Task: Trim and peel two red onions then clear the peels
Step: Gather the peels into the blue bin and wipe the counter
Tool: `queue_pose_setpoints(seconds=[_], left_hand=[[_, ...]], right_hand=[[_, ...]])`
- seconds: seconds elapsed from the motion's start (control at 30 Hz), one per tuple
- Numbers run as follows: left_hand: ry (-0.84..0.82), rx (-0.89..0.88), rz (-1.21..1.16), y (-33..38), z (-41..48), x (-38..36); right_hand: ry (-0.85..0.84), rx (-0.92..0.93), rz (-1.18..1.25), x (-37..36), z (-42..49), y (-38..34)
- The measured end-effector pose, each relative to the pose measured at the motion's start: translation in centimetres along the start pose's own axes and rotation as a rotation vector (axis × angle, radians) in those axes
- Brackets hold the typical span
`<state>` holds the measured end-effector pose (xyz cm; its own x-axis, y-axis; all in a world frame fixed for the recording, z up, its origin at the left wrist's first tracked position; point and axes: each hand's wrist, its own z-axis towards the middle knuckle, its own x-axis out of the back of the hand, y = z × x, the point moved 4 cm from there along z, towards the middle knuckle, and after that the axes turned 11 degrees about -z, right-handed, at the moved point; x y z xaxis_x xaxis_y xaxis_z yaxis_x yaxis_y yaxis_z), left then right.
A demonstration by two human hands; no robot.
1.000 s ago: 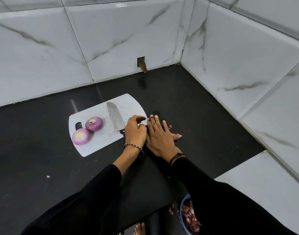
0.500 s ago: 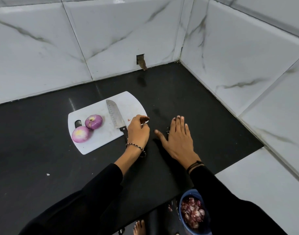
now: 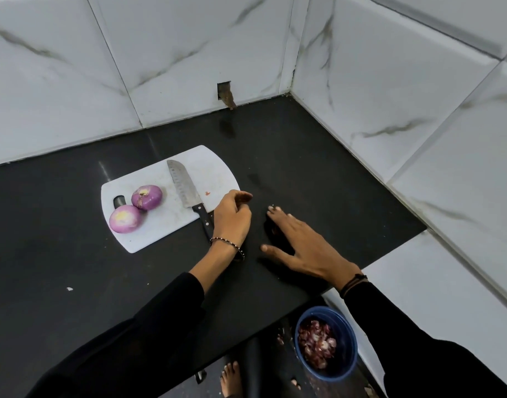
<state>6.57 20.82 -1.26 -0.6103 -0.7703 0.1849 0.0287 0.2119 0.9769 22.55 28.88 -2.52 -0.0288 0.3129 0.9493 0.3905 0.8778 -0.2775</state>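
Two peeled red onions lie on the left of a white cutting board (image 3: 215,168), one (image 3: 147,197) behind the other (image 3: 124,219). Beside them rests a knife (image 3: 184,188), its black handle jutting off the board's near edge. My left hand (image 3: 232,216) sits at the board's right corner with fingers curled; what is inside it is hidden. My right hand (image 3: 304,245) lies flat on the black counter (image 3: 318,173) just to the right, fingers straight, with a dark reddish bit of peel (image 3: 275,231) under its palm. A tiny red scrap (image 3: 207,193) stays on the board.
A blue bin (image 3: 350,337) holding onion peels (image 3: 318,343) stands on the floor below the counter's front edge, near a bare foot (image 3: 230,377). White marble tile walls close the back and right. A white speck (image 3: 69,288) lies on the counter's left.
My right hand slid right away from the left hand, then came back toward it across the counter. The loose peels seen beside it are now covered. My left hand barely moved.
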Motion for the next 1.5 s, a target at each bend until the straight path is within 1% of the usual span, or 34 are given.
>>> queue_pose_setpoints(seconds=[0.07,0.1,0.2,0.27,0.3,0.37,0.47,0.53,0.67,0.8,0.97,1.07,1.2,1.27,1.33,1.4,1.43,1.5], left_hand=[[-0.004,-0.014,-0.005,0.2,-0.2,-0.3],[-0.001,-0.019,-0.008,0.2,-0.4,-0.2],[-0.009,-0.016,-0.011,0.1,-0.5,0.1],[-0.011,0.002,-0.011,0.0,-0.6,0.4],[-0.008,0.007,-0.012,0.1,-0.7,0.5],[0.0,0.008,-0.024,0.4,-0.7,0.8],[0.003,0.016,-0.031,0.7,-1.0,0.9],[0.0,0.017,-0.029,0.7,-1.4,0.7],[0.0,0.01,-0.024,0.5,-2.0,0.5],[-0.018,0.01,-0.027,0.3,-2.2,0.4],[-0.023,-0.004,0.017,0.2,-2.3,0.9],[-0.022,-0.002,0.017,-0.1,-2.0,1.1],[-0.031,0.013,0.018,-0.2,-2.0,0.9],[-0.025,0.012,0.008,-0.3,-2.0,0.8],[-0.011,0.007,-0.005,-0.2,-2.2,0.8],[0.005,-0.001,-0.023,-0.3,-2.2,0.9],[0.009,-0.002,-0.03,-0.3,-2.2,1.0],[0.006,-0.001,-0.032,-0.3,-2.1,1.2]], right_hand=[[0.072,0.102,-0.083,-0.4,-1.0,-1.2],[0.082,0.155,-0.112,-1.0,-1.7,-2.0],[0.02,0.303,-0.159,-3.3,-4.0,-4.3],[-0.037,0.362,-0.219,-4.5,-5.4,-5.0],[-0.036,0.37,-0.263,-4.8,-5.7,-5.0],[0.003,0.323,-0.362,-5.1,-5.5,-4.1],[0.045,0.135,-0.454,-4.5,-3.8,-2.3],[0.039,0.049,-0.448,-3.8,-2.5,-2.0],[0.042,0.018,-0.429,-3.4,0.2,-3.4],[0.061,-0.086,-0.416,-3.0,2.8,-3.4],[0.038,-0.24,-0.421,-2.5,3.0,-2.7],[0.065,-0.304,-0.363,-2.7,1.8,-2.6],[0.084,-0.511,-0.185,-2.8,0.0,-1.6],[0.073,-0.511,-0.106,-3.3,-0.1,-1.8],[0.086,-0.42,-0.046,-3.5,0.1,-2.3],[0.134,-0.357,0.07,-3.1,0.3,-2.2],[0.148,-0.353,0.136,-2.7,0.4,-2.0],[0.113,-0.35,0.212,-2.0,0.7,-1.1]])
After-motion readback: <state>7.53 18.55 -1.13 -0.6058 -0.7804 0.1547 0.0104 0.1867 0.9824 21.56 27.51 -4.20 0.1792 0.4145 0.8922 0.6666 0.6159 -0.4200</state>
